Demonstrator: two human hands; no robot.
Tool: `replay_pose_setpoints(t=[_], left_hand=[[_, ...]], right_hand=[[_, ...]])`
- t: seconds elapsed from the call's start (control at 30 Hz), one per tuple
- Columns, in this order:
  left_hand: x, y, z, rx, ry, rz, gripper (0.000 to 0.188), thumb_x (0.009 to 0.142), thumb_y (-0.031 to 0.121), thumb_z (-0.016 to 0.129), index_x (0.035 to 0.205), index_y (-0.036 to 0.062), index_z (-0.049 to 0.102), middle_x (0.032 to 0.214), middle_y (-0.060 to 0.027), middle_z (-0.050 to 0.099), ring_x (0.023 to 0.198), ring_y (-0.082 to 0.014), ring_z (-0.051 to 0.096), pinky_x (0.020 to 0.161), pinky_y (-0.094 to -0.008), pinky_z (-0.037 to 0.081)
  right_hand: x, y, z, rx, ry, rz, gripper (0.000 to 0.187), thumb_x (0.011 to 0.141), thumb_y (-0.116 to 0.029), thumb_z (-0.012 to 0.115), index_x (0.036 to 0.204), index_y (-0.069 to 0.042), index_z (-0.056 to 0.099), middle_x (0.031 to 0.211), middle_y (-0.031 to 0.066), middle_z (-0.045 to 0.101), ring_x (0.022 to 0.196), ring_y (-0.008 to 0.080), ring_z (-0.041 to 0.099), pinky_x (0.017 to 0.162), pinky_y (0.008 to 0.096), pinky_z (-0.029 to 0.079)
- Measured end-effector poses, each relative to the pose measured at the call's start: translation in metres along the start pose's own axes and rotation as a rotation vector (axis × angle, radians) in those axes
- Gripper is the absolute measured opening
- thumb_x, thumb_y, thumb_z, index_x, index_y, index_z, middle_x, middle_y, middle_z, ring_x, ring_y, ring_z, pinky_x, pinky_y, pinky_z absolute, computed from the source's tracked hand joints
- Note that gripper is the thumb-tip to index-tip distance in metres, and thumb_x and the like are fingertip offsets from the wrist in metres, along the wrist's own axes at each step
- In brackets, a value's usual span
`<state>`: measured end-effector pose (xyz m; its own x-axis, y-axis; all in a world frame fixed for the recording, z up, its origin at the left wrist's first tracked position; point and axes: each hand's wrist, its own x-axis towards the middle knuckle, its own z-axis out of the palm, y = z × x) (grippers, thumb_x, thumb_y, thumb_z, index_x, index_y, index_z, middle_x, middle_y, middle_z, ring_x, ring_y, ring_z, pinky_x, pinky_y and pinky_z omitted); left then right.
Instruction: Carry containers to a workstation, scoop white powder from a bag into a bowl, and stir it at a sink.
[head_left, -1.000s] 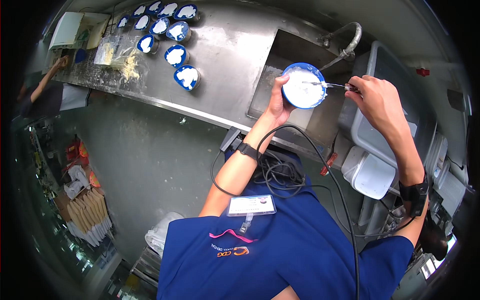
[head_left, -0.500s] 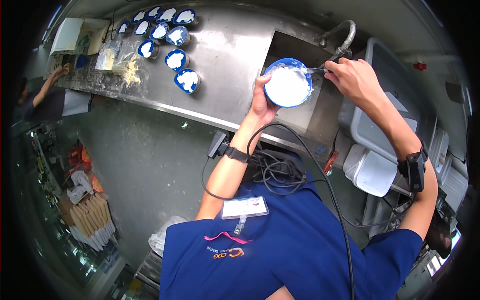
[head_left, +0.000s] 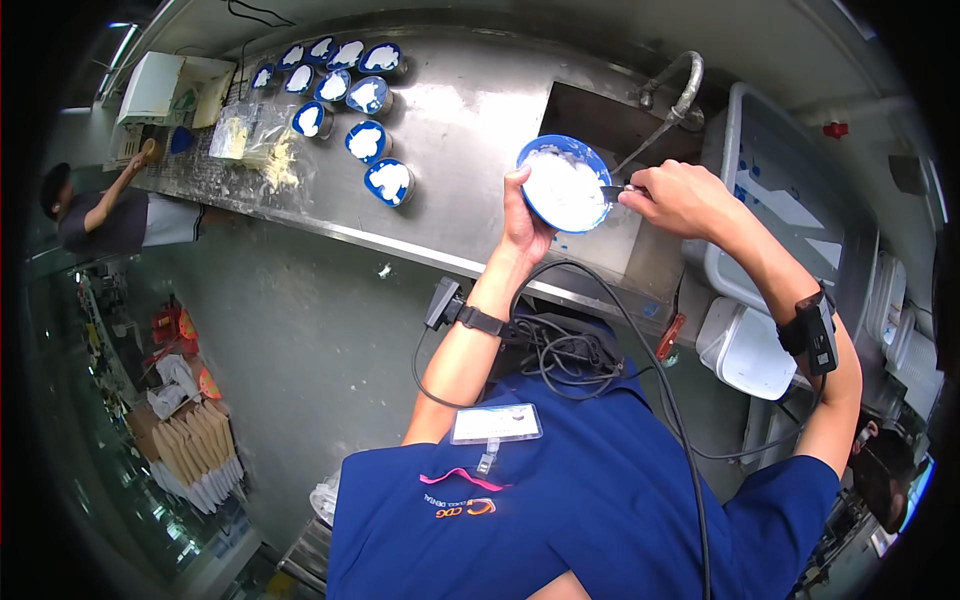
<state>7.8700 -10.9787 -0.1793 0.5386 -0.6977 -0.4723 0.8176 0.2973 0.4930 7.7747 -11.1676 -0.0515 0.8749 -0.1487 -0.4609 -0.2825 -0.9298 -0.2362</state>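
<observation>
A round blue mixing bowl [head_left: 572, 147] is held up over the front edge of the sink by my left hand [head_left: 525, 222], thumb on the rim and fingers beneath. Thick white paste [head_left: 563, 190] fills much of it, with smears along the inner wall. My right hand [head_left: 685, 200] is closed round the dark handle of a spatula [head_left: 618, 192]. Its blade dips into the paste at the bowl's right side and is mostly hidden there.
Several blue-rimmed containers of white material [head_left: 388, 182] stand on the steel counter [head_left: 455, 150]. Behind the bowl, a thin stream falls from the faucet [head_left: 690, 85] toward the sink [head_left: 580, 108]. A grey tub [head_left: 730, 265] is at right; a co-worker [head_left: 90, 215] stands far left.
My right hand has come lower and closer to me, bringing the spatula from the bowl's upper rim down into the paste. The bowl has shifted slightly left. The view has shifted a little.
</observation>
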Motion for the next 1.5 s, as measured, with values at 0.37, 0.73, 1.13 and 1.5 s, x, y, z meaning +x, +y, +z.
replay_pose_setpoints(t=[0.37, 0.73, 1.13, 1.5], left_hand=[[0.018, 0.018, -0.003, 0.203, -0.086, 0.011, 0.074, 0.082, 0.049, 0.064, 0.139, 0.0067, 0.041, 0.128, -0.0168, 0.058, 0.122, -0.0290, 0.059, 0.097, -0.0473, 0.055], [0.018, 0.031, 0.031, 0.302, -0.160, -0.002, 0.065, 0.083, 0.046, 0.061, 0.131, 0.0030, 0.052, 0.119, -0.0154, 0.065, 0.107, -0.0265, 0.068, 0.089, -0.0411, 0.059], [0.044, 0.020, 0.018, 0.391, -0.029, 0.022, 0.072, 0.079, 0.036, 0.076, 0.136, 0.0071, 0.043, 0.120, -0.0124, 0.057, 0.109, -0.0239, 0.062, 0.085, -0.0394, 0.058], [0.046, 0.024, 0.055, 0.565, 0.000, 0.031, 0.078, 0.076, 0.033, 0.081, 0.138, 0.0045, 0.043, 0.121, -0.0134, 0.056, 0.109, -0.0225, 0.060, 0.090, -0.0364, 0.054]], right_hand=[[-0.025, 0.004, -0.049, -0.200, 0.220, -0.109, 0.022, 0.093, -0.027, 0.064, 0.093, -0.006, 0.071, 0.077, 0.0139, 0.069, 0.077, 0.0330, 0.069, 0.071, 0.0434, 0.054], [-0.017, 0.045, -0.032, -0.059, 0.449, -0.109, 0.027, 0.095, -0.029, 0.062, 0.109, -0.008, 0.071, 0.086, 0.0130, 0.069, 0.083, 0.0321, 0.068, 0.075, 0.0427, 0.054], [-0.031, 0.062, 0.074, 0.348, 0.493, -0.001, 0.031, 0.098, -0.029, 0.058, 0.119, -0.007, 0.067, 0.096, 0.0180, 0.070, 0.093, 0.0372, 0.066, 0.082, 0.0458, 0.054], [-0.049, 0.060, 0.084, 0.503, 0.570, 0.064, 0.034, 0.098, -0.026, 0.060, 0.121, -0.002, 0.065, 0.101, 0.0227, 0.070, 0.095, 0.0397, 0.066, 0.084, 0.0433, 0.052]])
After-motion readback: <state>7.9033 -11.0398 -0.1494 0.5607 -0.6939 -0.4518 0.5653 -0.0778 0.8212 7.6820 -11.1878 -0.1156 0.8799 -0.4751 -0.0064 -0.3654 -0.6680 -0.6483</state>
